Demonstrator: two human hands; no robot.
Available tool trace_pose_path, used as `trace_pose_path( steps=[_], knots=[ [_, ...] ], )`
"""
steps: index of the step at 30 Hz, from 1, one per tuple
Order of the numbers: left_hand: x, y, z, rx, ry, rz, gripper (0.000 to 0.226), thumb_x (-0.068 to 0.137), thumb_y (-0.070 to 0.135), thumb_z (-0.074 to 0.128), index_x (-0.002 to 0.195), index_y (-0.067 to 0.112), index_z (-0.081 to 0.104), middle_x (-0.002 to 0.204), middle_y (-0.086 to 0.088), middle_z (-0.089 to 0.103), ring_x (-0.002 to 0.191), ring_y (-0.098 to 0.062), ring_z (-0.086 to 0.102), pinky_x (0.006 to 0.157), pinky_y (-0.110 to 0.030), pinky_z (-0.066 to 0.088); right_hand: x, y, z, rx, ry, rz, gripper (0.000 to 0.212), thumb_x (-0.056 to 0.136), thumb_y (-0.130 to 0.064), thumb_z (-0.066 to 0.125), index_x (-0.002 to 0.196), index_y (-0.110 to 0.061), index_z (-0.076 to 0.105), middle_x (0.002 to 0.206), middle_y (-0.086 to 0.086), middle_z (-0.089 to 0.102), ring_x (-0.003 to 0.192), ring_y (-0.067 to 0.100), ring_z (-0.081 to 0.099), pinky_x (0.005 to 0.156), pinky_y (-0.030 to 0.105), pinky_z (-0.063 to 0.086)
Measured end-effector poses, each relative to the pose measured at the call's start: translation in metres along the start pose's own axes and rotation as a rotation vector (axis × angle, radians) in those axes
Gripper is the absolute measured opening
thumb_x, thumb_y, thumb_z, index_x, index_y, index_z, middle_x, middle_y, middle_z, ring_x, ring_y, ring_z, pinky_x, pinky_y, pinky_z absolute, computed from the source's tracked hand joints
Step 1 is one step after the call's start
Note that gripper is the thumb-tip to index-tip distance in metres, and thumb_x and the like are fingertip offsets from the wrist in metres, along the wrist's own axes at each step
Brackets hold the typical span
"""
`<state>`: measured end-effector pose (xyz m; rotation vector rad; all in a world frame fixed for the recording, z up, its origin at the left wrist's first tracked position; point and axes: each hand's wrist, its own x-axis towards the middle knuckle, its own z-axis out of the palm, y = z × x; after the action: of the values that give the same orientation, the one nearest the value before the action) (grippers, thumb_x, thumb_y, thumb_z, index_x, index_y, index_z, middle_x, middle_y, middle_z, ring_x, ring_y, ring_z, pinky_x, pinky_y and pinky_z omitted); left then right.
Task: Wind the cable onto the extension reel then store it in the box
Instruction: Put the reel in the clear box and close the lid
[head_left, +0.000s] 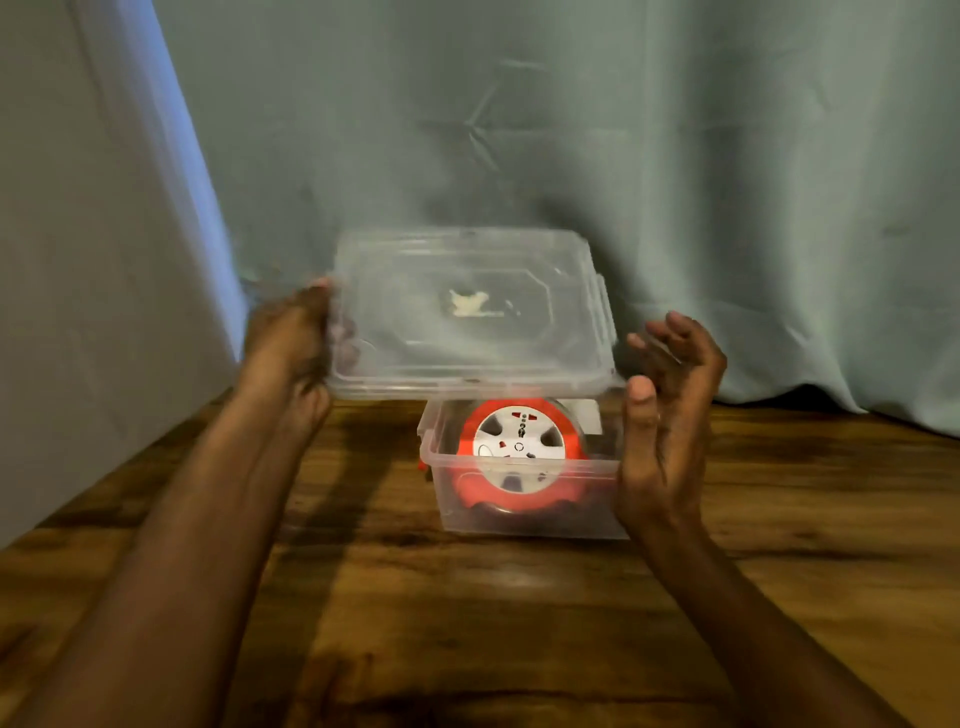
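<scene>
Clear lid (470, 312) held above and offset left-rear of the clear plastic box (524, 499), long axis left-right, left hand (298, 338) pinching its left edge, right hand (670, 410) spread and empty just beside the lid's right corner and nearer the box. Orange-and-white extension reel (522, 454) already inside the box on the wooden table (467, 623). Cable not discernible; lid motion-blurred, box rear hidden under it.
</scene>
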<state>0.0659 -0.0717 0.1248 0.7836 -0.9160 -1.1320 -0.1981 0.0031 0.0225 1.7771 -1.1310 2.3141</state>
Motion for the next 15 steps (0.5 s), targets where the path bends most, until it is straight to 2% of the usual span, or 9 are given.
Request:
trace_pose_path(
  steps=[3, 5, 7, 8, 10, 12, 15],
  knots=[
    [-0.015, -0.041, 0.025, 0.030, -0.074, -0.201, 0.037, 0.108, 0.013, 0.043, 0.071, 0.011, 0.048, 0.036, 0.006, 0.048, 0.025, -0.003, 0.042, 0.027, -0.013, 0.033, 0.003, 0.006, -0.002, -0.057, -0.049, 0.086, 0.057, 0.098, -0.042, 0.059, 0.149, -0.016, 0.049, 0.147, -0.003, 0.058, 0.134, 0.016, 0.059, 0.110, 0.045, 0.050],
    [-0.016, -0.062, 0.031, 0.016, -0.037, -0.265, 0.034, 0.106, 0.009, 0.046, 0.074, 0.005, 0.054, 0.041, 0.001, 0.059, 0.028, -0.005, 0.052, 0.029, -0.016, 0.040, 0.005, 0.013, -0.004, -0.203, -0.135, 0.081, 0.045, 0.093, -0.046, 0.066, 0.132, -0.023, 0.067, 0.133, -0.007, 0.069, 0.124, 0.012, 0.065, 0.104, 0.046, 0.054],
    [-0.012, -0.074, 0.028, 0.118, 0.046, -0.243, 0.026, 0.101, 0.006, 0.057, 0.075, 0.002, 0.060, 0.055, -0.005, 0.067, 0.034, -0.007, 0.060, 0.034, -0.019, 0.047, 0.006, 0.017, -0.006, -0.337, -0.216, 0.039, 0.031, 0.090, -0.046, 0.066, 0.108, -0.025, 0.079, 0.116, -0.008, 0.077, 0.110, 0.012, 0.071, 0.095, 0.048, 0.058],
    [-0.010, -0.075, 0.025, 0.246, 0.075, -0.206, 0.024, 0.099, 0.008, 0.061, 0.075, 0.003, 0.062, 0.059, -0.006, 0.068, 0.037, -0.006, 0.062, 0.036, -0.018, 0.048, 0.006, 0.017, -0.007, -0.405, -0.244, 0.047, 0.029, 0.089, -0.047, 0.066, 0.101, -0.025, 0.081, 0.110, -0.008, 0.079, 0.104, 0.013, 0.073, 0.091, 0.046, 0.059],
    [-0.009, -0.077, 0.020, 0.518, 0.083, -0.112, 0.026, 0.098, 0.017, 0.065, 0.075, 0.005, 0.066, 0.071, -0.010, 0.070, 0.046, -0.009, 0.065, 0.045, -0.017, 0.050, 0.008, 0.015, -0.008, -0.547, -0.280, 0.088, 0.031, 0.089, -0.049, 0.066, 0.098, -0.025, 0.084, 0.104, -0.007, 0.082, 0.097, 0.019, 0.073, 0.085, 0.043, 0.061],
    [-0.014, -0.078, 0.018, 0.657, 0.040, -0.091, 0.028, 0.098, 0.028, 0.064, 0.078, 0.009, 0.069, 0.085, -0.012, 0.074, 0.065, -0.017, 0.067, 0.062, -0.025, 0.052, 0.011, 0.015, -0.010, -0.664, -0.311, 0.109, 0.032, 0.092, -0.053, 0.067, 0.098, -0.026, 0.084, 0.099, -0.003, 0.082, 0.093, 0.023, 0.072, 0.077, 0.037, 0.059],
    [-0.014, -0.083, 0.016, 0.786, -0.047, -0.179, 0.026, 0.098, 0.037, 0.062, 0.096, 0.012, 0.069, 0.095, -0.007, 0.071, 0.073, -0.018, 0.063, 0.061, -0.026, 0.048, 0.017, 0.015, -0.013, -0.701, -0.301, 0.148, 0.037, 0.092, -0.059, 0.067, 0.097, -0.027, 0.085, 0.093, -0.002, 0.082, 0.086, 0.020, 0.073, 0.071, 0.030, 0.054]
  ],
)
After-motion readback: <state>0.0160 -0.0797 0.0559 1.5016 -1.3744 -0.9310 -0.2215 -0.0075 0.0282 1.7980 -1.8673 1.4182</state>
